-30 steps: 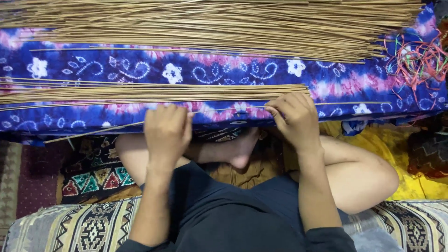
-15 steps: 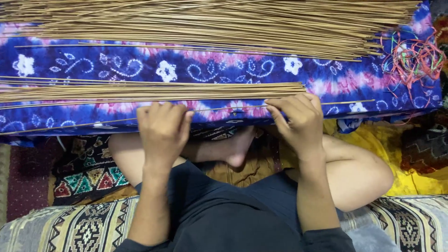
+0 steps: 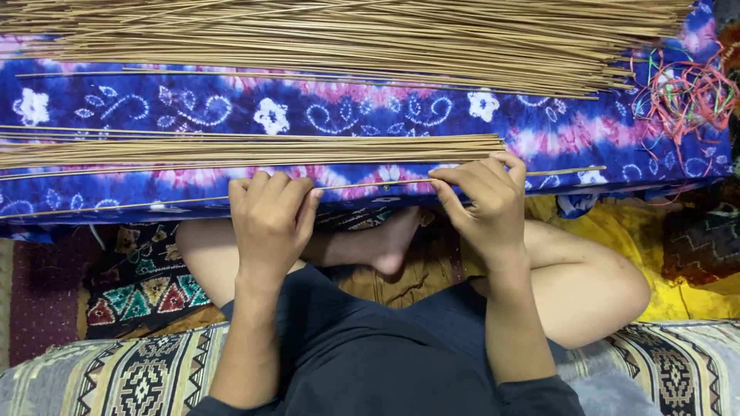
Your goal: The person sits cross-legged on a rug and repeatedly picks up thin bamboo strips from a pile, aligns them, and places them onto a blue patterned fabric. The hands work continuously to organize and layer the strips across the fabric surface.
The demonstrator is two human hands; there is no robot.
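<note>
My left hand [image 3: 270,219] and my right hand [image 3: 484,202] both pinch one thin tan stick [image 3: 370,185] that lies along the near edge of a blue and pink flowered cloth [image 3: 347,115]. The stick runs left and right past both hands. Just beyond my fingers lies a small flat bundle of the same sticks [image 3: 231,148]. A much larger heap of sticks [image 3: 347,35] covers the far side of the cloth. My crossed legs and bare foot [image 3: 389,243] show under the cloth's edge.
A tangle of red and green elastic bands [image 3: 686,88] lies at the cloth's right end. Yellow fabric [image 3: 678,277] sits by my right knee. Patterned woven rugs [image 3: 131,377] lie below and to the left.
My left hand has shifted a little to the left along the stick. The right hand has stayed at its place, fingers still pinching the stick.
</note>
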